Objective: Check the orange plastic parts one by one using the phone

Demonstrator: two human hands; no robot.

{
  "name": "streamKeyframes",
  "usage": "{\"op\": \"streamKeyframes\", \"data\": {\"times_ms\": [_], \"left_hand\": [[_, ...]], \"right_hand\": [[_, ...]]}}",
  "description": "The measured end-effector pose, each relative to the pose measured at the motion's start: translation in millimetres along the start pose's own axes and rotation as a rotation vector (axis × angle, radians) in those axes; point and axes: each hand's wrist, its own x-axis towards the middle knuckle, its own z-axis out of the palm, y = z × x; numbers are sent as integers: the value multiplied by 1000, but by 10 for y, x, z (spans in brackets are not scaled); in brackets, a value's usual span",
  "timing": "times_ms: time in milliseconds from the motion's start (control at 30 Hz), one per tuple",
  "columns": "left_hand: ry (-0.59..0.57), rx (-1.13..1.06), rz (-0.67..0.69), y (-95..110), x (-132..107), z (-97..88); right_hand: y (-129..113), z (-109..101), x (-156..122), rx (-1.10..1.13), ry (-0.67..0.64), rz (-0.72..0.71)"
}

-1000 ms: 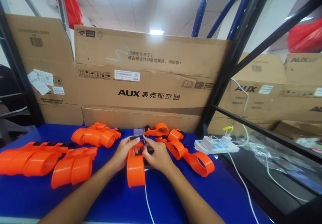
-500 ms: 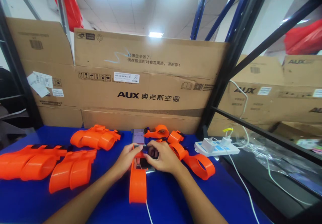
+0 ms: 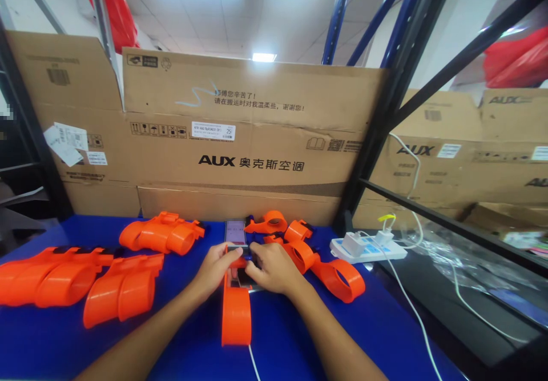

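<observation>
Near the middle of the blue table, my left hand (image 3: 216, 269) grips the upper end of an orange plastic tape dispenser (image 3: 236, 317), thumb on top. Its wide ring hangs toward me. My right hand (image 3: 274, 269) is curled closed against the dark piece (image 3: 246, 253) at the dispenser's far end; its fingertips are partly hidden. Just beyond my hands lies a phone (image 3: 235, 232) with a lit screen. Under my right hand is another dark flat object, mostly covered. A white cable (image 3: 254, 364) runs from beneath the dispenser toward me.
Several more orange dispensers lie in rows on the left (image 3: 120, 289) and loosely on the right (image 3: 342, 281). A white power strip (image 3: 370, 249) with plugs and cables sits at the right edge. Behind stands a cardboard sheet (image 3: 257, 195), beside a dark rack post (image 3: 372, 135).
My right hand's fingers have curled in and closed at the dispenser's dark end; before, thumb and forefinger were apart. The dispenser's ring has shifted slightly right. My left hand keeps its grip.
</observation>
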Motion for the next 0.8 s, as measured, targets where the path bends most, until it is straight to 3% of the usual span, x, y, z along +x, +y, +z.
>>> {"op": "streamKeyframes", "data": {"times_ms": [333,533,800], "left_hand": [[-3,-8,25,-7,9,-31],[17,-70,-4,-56,23,-39],[44,-85,1,-45,12,-14]], "right_hand": [[12,39,1,-33,-1,-32],[-13,49,-1,137,43,17],[-57,53,10,101,6,59]]}}
